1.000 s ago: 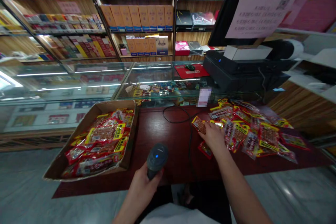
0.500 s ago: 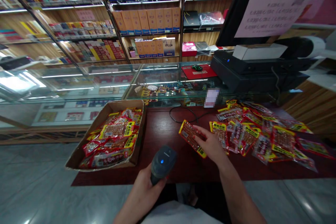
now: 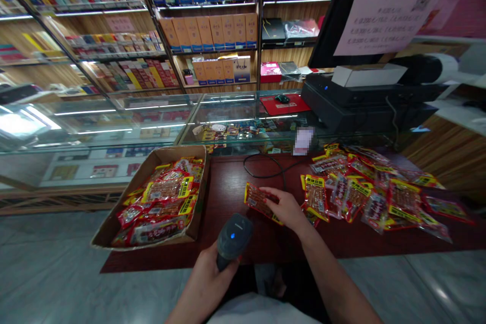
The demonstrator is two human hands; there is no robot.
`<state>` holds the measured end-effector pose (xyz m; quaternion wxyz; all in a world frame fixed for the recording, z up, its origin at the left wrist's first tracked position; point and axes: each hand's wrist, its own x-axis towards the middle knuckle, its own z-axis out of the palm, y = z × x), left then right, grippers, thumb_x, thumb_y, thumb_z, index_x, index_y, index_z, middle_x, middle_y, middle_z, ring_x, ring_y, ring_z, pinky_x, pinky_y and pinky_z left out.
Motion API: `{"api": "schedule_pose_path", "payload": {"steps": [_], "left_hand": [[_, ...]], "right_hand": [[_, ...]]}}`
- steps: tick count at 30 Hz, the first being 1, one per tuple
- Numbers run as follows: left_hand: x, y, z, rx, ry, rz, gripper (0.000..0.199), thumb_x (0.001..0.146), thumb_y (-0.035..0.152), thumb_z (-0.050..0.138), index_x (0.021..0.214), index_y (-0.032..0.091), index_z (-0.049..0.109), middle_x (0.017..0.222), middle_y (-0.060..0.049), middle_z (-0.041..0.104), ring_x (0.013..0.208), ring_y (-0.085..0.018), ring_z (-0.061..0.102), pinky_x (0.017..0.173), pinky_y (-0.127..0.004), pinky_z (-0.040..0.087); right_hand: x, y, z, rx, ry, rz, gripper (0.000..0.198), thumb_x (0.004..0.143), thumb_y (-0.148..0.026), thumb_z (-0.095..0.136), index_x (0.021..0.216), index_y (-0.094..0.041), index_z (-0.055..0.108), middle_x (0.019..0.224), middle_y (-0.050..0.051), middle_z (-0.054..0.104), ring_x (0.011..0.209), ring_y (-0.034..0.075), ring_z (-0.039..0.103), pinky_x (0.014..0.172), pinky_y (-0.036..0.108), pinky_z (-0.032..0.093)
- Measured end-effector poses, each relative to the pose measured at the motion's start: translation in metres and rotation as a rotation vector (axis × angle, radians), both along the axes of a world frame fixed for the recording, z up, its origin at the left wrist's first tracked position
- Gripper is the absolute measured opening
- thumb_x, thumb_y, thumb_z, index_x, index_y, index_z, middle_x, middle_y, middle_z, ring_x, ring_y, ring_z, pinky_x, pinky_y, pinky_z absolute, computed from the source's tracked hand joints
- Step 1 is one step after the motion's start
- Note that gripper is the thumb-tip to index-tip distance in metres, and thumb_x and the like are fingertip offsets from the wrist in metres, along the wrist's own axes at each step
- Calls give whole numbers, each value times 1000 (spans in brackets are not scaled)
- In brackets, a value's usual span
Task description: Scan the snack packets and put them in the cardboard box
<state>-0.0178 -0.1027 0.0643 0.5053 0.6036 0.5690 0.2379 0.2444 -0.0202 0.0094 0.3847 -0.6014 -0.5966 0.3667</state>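
Black cable — looped — lies behind the packet.

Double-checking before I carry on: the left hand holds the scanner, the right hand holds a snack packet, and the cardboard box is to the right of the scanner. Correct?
Not quite: the head view shows the cardboard box to the left of the scanner. The left hand does hold the scanner, and the right hand a snack packet.
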Motion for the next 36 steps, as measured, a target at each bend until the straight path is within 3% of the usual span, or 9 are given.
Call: {"api": "schedule_pose_path", "payload": {"steps": [7,12,15,21,24,28,30,33,36], "left_hand": [[-3,-2,3,-9,10,8,13,82,30,67,84,17,69,55,5,57,49,-13,50,50,-22,42],[-10,-5,-11,-34,1,75,18,85,36,64,85,18,65,53,7,52,47,-13,50,48,-22,40],[-13,-5,-20,-59,8,148,22,85,40,65,86,19,63,50,8,49,44,-14,49,47,-23,39],[-13,-6,-21,-66,0,214,27,81,45,66,83,20,59,51,8,49,44,-14,50,46,-24,39],[-12,-5,-23,-79,14,216,28,81,47,67,83,20,58,51,8,50,44,-15,52,46,-24,40],[-13,-1,-33,-69,29,180,30,82,49,67,81,20,58,51,7,51,45,-15,53,47,-24,41],[-13,3,-39,-69,26,167,32,82,51,67,80,20,58,51,8,51,44,-15,51,46,-24,40],[-9,10,-44,-77,29,144,31,82,50,66,82,20,59,50,8,50,43,-14,50,46,-23,39],[0,15,-44,-72,26,103,28,83,47,66,83,20,60,51,8,50,44,-14,50,46,-23,39]], "right_hand": [[6,14,-13,-22,34,-12,44,82,-16,63,121,-29,78,121,1,80,115,22,74,108,39,53],[-9,29,-7,-45,303,-18,38,77,-16,70,113,-25,79,112,4,82,107,25,76,110,49,53],[-43,51,10,-48,443,11,37,80,-18,69,116,-22,75,118,6,80,108,25,76,108,49,55],[-158,96,63,-95,600,208,41,83,-20,70,124,-21,69,117,1,81,109,21,77,100,42,60],[-176,98,72,-72,611,220,41,84,-20,70,124,-26,69,117,-6,80,115,20,75,101,43,58],[-102,68,55,36,428,123,26,86,-26,66,107,-37,76,113,-10,79,114,21,74,109,47,53],[-35,45,43,135,108,-110,25,85,-28,66,105,-36,78,121,-4,77,122,23,70,116,43,47],[59,13,25,109,-157,-432,43,87,-27,63,128,-17,70,143,18,64,144,38,48,127,60,21],[112,-11,8,-114,-652,-539,52,92,-36,62,136,-9,62,132,27,66,130,44,58,113,61,39]]}}
